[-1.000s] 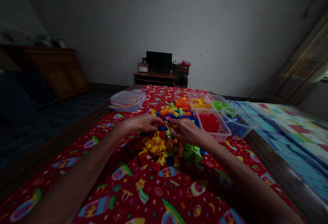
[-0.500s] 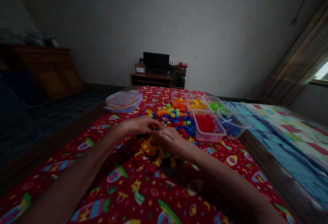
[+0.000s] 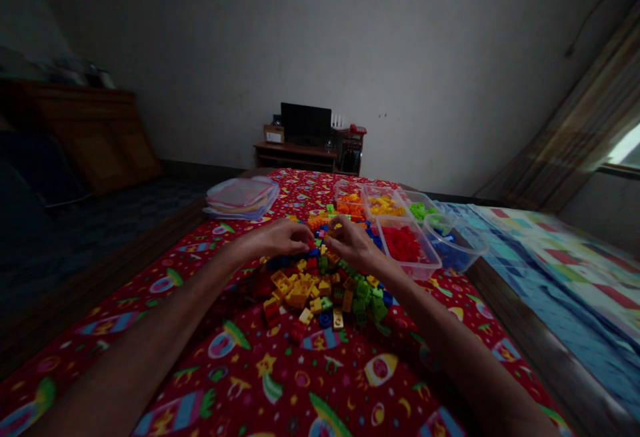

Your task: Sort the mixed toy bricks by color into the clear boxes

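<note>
We've got our left hand (image 3: 280, 237) and right hand (image 3: 353, 243) nearly touching at twelve o'clock on the brick pile (image 3: 320, 287), grips narrow and curled, holding a brick or not we cannot tell, with single-colour tubs (image 3: 413, 270) within easy reach at two o'clock.

Light: you're in a dim room; daylight enters only at the window (image 3: 624, 149) on your far right.
Wall: a plain pale wall (image 3: 350, 37) faces you.
Far side: a low wooden desk (image 3: 295, 153) stands against it, beyond the table's far edge, with a dark screen (image 3: 306, 122) on top.
Left: you have a wooden cabinet (image 3: 100, 133) against the wall, with blurred things on top.
Floor: a dark floor (image 3: 125, 217) lies between the table's left edge and the cabinet.
Right: a striped curtain (image 3: 565, 137) hangs beside the window; a patchwork cloth (image 3: 555, 243) lies past the table's right edge.
</note>
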Demonstrator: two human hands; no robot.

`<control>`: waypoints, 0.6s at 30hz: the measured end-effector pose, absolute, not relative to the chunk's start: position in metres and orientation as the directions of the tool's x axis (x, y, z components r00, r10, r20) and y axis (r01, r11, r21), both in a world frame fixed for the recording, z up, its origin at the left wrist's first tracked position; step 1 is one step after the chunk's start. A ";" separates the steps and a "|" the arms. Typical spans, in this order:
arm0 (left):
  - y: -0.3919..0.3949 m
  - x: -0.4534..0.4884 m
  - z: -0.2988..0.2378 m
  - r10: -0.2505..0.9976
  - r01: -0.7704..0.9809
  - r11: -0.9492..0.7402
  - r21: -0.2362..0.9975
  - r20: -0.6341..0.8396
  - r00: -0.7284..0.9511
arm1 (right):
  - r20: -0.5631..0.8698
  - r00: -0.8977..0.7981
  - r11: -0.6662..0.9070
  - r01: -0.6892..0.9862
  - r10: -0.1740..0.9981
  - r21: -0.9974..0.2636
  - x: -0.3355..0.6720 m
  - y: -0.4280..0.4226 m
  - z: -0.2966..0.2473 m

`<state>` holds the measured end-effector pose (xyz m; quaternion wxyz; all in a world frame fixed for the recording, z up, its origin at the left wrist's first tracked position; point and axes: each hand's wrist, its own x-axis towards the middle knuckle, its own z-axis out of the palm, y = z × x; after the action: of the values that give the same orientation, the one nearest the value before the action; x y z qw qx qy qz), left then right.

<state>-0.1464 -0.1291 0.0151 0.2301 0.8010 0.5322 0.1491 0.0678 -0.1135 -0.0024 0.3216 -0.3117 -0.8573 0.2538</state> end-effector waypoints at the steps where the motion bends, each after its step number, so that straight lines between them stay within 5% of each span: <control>1: -0.127 -0.145 0.014 0.938 0.741 -0.312 0.595 0.069 0.340 | 0.361 -0.601 0.642 0.354 0.713 -0.680 0.069 -0.111 -0.002; 4: -0.122 -0.137 0.010 0.959 0.545 -0.283 0.789 0.222 0.176 | 0.325 -0.628 0.620 0.329 0.707 -0.712 0.071 -0.107 -0.002; 7: -0.123 -0.121 0.004 0.976 0.390 -0.213 0.896 0.175 0.131 | 0.380 -0.666 0.707 0.323 0.642 -0.629 0.069 -0.108 -0.005; 13: -0.131 -0.103 -0.001 0.971 0.257 -0.171 0.951 0.119 0.207 | 0.403 -0.718 0.805 0.383 0.568 -0.452 0.072 -0.117 -0.003; 18: -0.134 -0.118 0.012 0.958 0.390 -0.224 0.893 0.129 0.255 | 0.442 -0.575 0.725 0.564 0.688 -0.395 0.095 -0.092 0.010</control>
<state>-0.1179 -0.1337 0.0118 0.3870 0.6911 0.4879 0.3668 0.0953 -0.0916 0.0100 0.2936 -0.3551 -0.8812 0.1058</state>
